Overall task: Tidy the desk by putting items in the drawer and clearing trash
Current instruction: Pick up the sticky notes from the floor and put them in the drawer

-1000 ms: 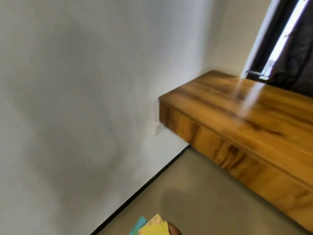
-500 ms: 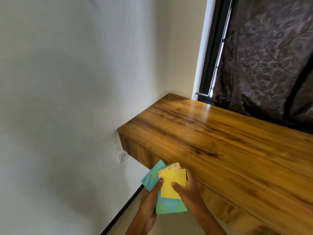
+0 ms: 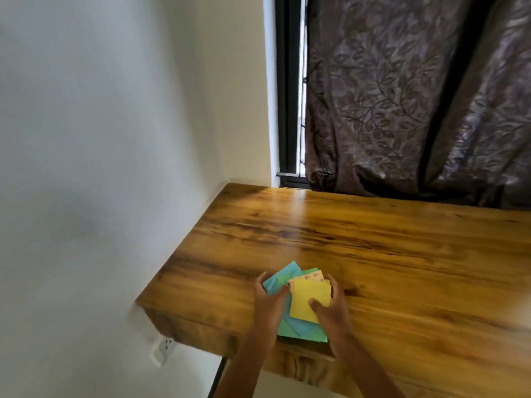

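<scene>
A stack of coloured papers (image 3: 306,300), yellow on top with green and blue sheets beneath, is held over the near left part of the wooden desk (image 3: 373,254). My left hand (image 3: 268,300) grips the stack's left edge, fingers curled round the blue sheet. My right hand (image 3: 330,308) holds the right side, thumb pressed on the yellow sheet. The desk's front panel (image 3: 298,366) shows below the papers; no open drawer is visible.
A white wall (image 3: 100,168) borders the desk's left end, with a power socket (image 3: 165,347) below the desktop. A dark patterned curtain (image 3: 402,96) and a black window frame (image 3: 287,90) stand behind the desk.
The view swung from the wall and floor up to the desk. Both hands carried the papers from beside the desk's front edge to above its near left surface.
</scene>
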Tool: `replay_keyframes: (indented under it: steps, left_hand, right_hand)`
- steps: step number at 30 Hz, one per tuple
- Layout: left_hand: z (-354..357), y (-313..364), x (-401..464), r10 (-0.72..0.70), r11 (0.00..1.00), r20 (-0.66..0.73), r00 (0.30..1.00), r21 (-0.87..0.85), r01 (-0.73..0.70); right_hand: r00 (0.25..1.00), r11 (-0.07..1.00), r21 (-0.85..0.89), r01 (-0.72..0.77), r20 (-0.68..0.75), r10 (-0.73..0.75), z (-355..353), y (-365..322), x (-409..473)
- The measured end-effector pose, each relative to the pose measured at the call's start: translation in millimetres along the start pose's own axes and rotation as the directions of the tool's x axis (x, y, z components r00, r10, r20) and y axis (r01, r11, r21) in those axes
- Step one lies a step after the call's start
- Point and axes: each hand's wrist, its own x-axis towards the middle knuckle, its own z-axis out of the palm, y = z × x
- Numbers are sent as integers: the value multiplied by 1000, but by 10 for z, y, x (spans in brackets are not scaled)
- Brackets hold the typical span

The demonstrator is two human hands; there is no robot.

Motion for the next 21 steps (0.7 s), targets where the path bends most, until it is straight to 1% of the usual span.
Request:
replay_keyframes:
  steps: [2, 3, 4, 5, 6, 7, 8, 9, 11, 12, 15, 17, 18, 19, 20, 21]
  left_hand:
    - [-51, -19, 230, 2, 996, 98, 995, 87, -11]
    - [-77, -44, 314, 3, 986, 137, 991, 167, -26]
    - [-109, -68, 376, 21, 957, 164, 986, 283, -67]
    - [-144, -107, 429, 59, 898, 191, 980, 419, -136]
    - [-185, -150, 464, 122, 806, 224, 967, 547, -228]
    - [-228, -198, 484, 185, 704, 272, 944, 634, -321]
    - [-271, -242, 486, 232, 621, 322, 918, 677, -395]
    - [-306, -273, 473, 271, 562, 361, 892, 693, -451]
    - [-355, -321, 432, 335, 507, 415, 846, 678, -533]
    - [-378, -337, 403, 367, 482, 436, 821, 666, -569]
    - [-462, -415, 309, 458, 379, 493, 740, 644, -664]
    - [-553, -460, 277, 484, 305, 520, 704, 654, -692]
    - [-578, -503, 267, 483, 265, 540, 690, 660, -703]
    - [-605, -520, 255, 490, 234, 548, 678, 666, -708]
    - [-643, -521, 241, 503, 210, 551, 666, 670, -712]
    - [-672, -516, 225, 514, 191, 555, 654, 669, -718]
  right_hand:
    - [999, 998, -60, -31, -41, 28, 110, 23, 74]
    - [998, 994, -96, -42, -58, 37, 152, 49, 99]
    - [997, 989, -141, -49, -72, 39, 183, 70, 116]
    - [995, 981, -187, -57, -91, 41, 216, 101, 122]
    - [993, 971, -233, -62, -114, 36, 243, 114, 118]
    - [990, 960, -272, -61, -141, 23, 264, 125, 103]
    - [985, 950, -306, -57, -170, 4, 276, 133, 81]
    - [979, 942, -331, -54, -203, -16, 282, 134, 54]
    - [951, 939, -336, -72, -307, -37, 284, 143, -39]
    - [925, 942, -327, -76, -375, -56, 280, 160, -106]
    - [809, 947, -315, -57, -571, -141, 255, 300, -393]
    - [731, 947, -321, -22, -651, -204, 268, 467, -606]
    - [687, 956, -291, -30, -700, -192, 272, 583, -716]
    - [644, 971, -229, -61, -753, -137, 271, 692, -800]
    - [609, 985, -139, -104, -792, -48, 270, 791, -856]
    - [584, 985, -17, -169, -807, 87, 266, 888, -890]
